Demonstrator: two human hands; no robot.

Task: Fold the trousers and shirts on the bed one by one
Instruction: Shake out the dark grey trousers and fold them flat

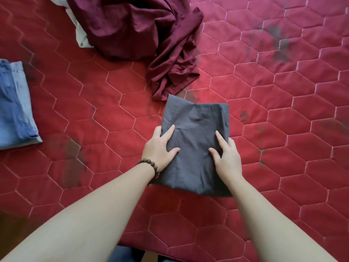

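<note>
A dark grey garment [195,129], folded into a compact rectangle, lies on the red quilted bed [283,120] in the middle of the view. My left hand [160,146], with a bead bracelet at the wrist, holds its left edge, index finger and thumb straight on top and other fingers hidden under the cloth. My right hand [225,154] holds the right edge the same way. A crumpled maroon garment [139,29] lies unfolded at the far side. Folded blue jeans [15,106] sit at the left edge.
A pale grey cloth [81,35] peeks out from under the maroon pile. Dark smudges mark the quilt to the right and beside the grey garment. The bed's near edge [151,250] runs just below my forearms.
</note>
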